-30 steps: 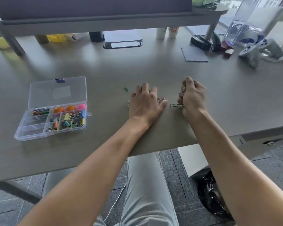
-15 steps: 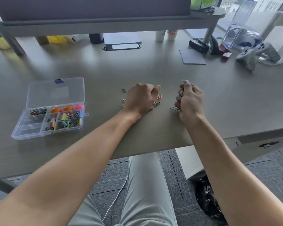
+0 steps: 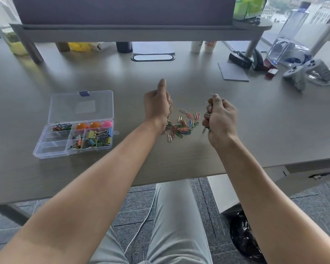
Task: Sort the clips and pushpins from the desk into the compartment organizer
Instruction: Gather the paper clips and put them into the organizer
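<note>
A heap of coloured paper clips [image 3: 183, 124] lies on the grey desk between my hands. My left hand [image 3: 157, 105] stands on its edge at the heap's left side, thumb up, fingers curled around a few clips. My right hand [image 3: 220, 116] hovers at the heap's right, gripping a bunch of paper clips that poke out above and below the fist. The clear compartment organizer [image 3: 51, 149] sits open at the left. It holds paper clips [image 3: 60, 127], round pushpins [image 3: 93, 125] and binder clips [image 3: 94, 140].
A monitor riser [image 3: 122, 33] spans the back of the desk, with small bottles beneath it. A grey pad [image 3: 233, 72], a stapler [image 3: 239, 60], a game controller [image 3: 309, 70] and a clear bag stand at the back right. The desk's front edge runs near my forearms.
My left hand has lifted from lying flat over the clips and turned onto its edge, uncovering the heap. My right hand stays closed on its bunch, slightly further right.
</note>
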### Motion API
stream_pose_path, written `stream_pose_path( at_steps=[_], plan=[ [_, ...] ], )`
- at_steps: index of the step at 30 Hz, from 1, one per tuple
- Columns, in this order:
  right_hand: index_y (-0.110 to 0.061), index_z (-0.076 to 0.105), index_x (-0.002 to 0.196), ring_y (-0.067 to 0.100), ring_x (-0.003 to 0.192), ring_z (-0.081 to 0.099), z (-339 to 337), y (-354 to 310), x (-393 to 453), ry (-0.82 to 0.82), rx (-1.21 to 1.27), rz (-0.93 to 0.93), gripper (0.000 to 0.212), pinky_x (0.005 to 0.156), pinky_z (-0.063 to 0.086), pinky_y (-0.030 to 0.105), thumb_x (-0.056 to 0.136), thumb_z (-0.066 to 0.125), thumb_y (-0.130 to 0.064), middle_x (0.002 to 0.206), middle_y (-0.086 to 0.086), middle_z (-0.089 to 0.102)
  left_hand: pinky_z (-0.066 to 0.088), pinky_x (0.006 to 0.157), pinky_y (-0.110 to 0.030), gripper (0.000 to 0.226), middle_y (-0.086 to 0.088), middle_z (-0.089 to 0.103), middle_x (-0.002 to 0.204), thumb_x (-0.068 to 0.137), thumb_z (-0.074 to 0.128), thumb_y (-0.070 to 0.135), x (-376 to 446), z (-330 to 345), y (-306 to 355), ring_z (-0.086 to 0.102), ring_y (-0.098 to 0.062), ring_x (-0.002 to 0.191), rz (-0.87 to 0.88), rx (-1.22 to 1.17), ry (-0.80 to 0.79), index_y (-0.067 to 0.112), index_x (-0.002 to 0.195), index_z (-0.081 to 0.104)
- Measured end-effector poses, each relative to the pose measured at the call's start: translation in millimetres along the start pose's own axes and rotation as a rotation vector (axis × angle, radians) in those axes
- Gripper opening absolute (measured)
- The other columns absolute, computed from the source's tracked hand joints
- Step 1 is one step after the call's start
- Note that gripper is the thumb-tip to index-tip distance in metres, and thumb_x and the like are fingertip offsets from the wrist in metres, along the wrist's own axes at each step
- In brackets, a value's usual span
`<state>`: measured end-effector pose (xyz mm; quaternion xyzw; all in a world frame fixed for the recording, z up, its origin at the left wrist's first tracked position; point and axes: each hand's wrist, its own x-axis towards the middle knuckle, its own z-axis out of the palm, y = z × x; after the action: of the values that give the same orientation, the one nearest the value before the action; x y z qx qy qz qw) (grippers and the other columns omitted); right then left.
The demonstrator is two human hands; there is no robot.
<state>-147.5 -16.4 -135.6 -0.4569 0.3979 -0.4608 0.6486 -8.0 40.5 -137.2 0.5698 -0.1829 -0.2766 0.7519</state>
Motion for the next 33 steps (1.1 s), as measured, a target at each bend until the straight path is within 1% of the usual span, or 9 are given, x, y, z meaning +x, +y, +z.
stream_pose_path(
  at_steps=[5, 8, 11, 18, 23, 26, 33],
  plan=[
    [-0.014, 0.057, 0.078, 0.011, 0.045, 0.032, 19.4, -2.5, -10.9, -0.033, 0.042, 0.038, 0.034, 0.039, 0.030, 0.020, 0.109, 0.052, -0.026, 0.063, -0.001, 0.043, 0.017, 0.042, -0.017, 0.055, 0.000, 0.027, 0.041, 0.105, 0.044, 0.038, -1.6, -16.2, 14.6, 0.020, -0.013, 0.033, -0.146, -0.208, 0.046, 0.018, 0.055, 0.033],
    [-0.014, 0.057, 0.078, 0.011, 0.045, 0.030, 34.2, -4.8, -19.1, -0.069, 0.088, 0.070, 0.033, 0.043, 0.027, 0.021, 0.109, 0.052, -0.025, 0.062, -0.002, 0.041, 0.016, 0.039, -0.016, 0.054, 0.001, 0.025, 0.042, 0.105, 0.043, 0.038, -0.8, -31.3, 27.6, 0.019, -0.013, 0.032, -0.182, -0.275, 0.062, 0.019, 0.055, 0.033],
    [-0.014, 0.054, 0.078, 0.011, 0.043, 0.028, 47.9, -8.0, -27.9, -0.109, 0.133, 0.105, 0.032, 0.040, 0.025, 0.019, 0.108, 0.052, -0.023, 0.061, -0.001, 0.039, 0.015, 0.038, -0.016, 0.053, 0.002, 0.025, 0.043, 0.105, 0.042, 0.036, 0.5, -46.7, 39.7, 0.019, -0.013, 0.033, -0.193, -0.321, 0.072, 0.019, 0.055, 0.033],
    [-0.014, 0.052, 0.076, 0.011, 0.043, 0.023, 84.2, -5.9, -46.1, -0.190, 0.183, 0.170, 0.032, 0.038, 0.021, 0.020, 0.107, 0.052, -0.020, 0.058, -0.002, 0.037, 0.014, 0.038, -0.017, 0.052, 0.003, 0.026, 0.042, 0.105, 0.039, 0.035, -0.5, -84.0, 66.0, 0.019, -0.013, 0.034, -0.160, -0.368, 0.098, 0.019, 0.056, 0.032],
    [-0.013, 0.052, 0.077, 0.009, 0.042, 0.022, 119.4, -4.2, -65.3, -0.280, 0.190, 0.211, 0.032, 0.037, 0.019, 0.018, 0.108, 0.050, -0.018, 0.058, -0.003, 0.037, 0.014, 0.039, -0.017, 0.050, 0.002, 0.026, 0.043, 0.104, 0.041, 0.032, -3.3, -123.7, 82.7, 0.020, -0.013, 0.033, -0.095, -0.371, 0.159, 0.018, 0.057, 0.033],
    [-0.013, 0.052, 0.076, 0.009, 0.042, 0.022, 142.6, -0.2, -78.9, -0.347, 0.194, 0.235, 0.033, 0.037, 0.019, 0.019, 0.109, 0.049, -0.018, 0.059, -0.002, 0.036, 0.016, 0.038, -0.019, 0.052, 0.001, 0.028, 0.044, 0.105, 0.042, 0.034, -5.4, -156.9, 91.6, 0.020, -0.014, 0.034, -0.058, -0.343, 0.214, 0.019, 0.056, 0.035],
    [-0.014, 0.054, 0.077, 0.008, 0.042, 0.023, 199.2, 14.9, -113.1, -0.497, 0.167, 0.296, 0.034, 0.037, 0.021, 0.021, 0.110, 0.047, -0.020, 0.059, -0.002, 0.035, 0.015, 0.040, -0.020, 0.054, 0.000, 0.030, 0.045, 0.104, 0.046, 0.034, -7.8, -239.2, 99.6, 0.022, -0.016, 0.036, 0.001, -0.268, 0.415, 0.020, 0.053, 0.036]
  ],
)
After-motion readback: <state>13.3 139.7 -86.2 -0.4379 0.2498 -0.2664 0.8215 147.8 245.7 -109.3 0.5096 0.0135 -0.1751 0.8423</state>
